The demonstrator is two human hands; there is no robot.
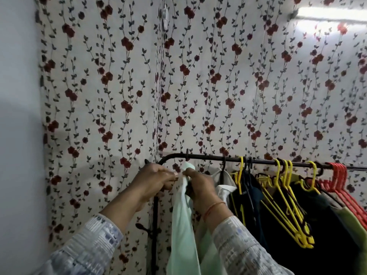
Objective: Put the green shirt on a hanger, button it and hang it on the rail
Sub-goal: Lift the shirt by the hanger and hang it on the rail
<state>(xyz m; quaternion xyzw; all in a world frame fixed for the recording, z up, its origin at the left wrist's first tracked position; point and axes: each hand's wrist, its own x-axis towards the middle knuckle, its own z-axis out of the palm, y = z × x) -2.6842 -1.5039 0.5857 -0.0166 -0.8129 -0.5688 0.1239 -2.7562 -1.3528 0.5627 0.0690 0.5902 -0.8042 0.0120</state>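
My left hand point(156, 180) and right hand point(200, 185) both pinch shut on the collar of the one green shirt point(183, 225), which hangs at the left end of the black rail point(210, 157), beside four yellow hangers point(286, 187).

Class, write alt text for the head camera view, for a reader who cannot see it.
Two hands, left hand and right hand, pinch the top of a pale green shirt hanging from a black rail. Yellow hangers, red hangers and dark clothes fill the rail's right side, against floral wallpaper.
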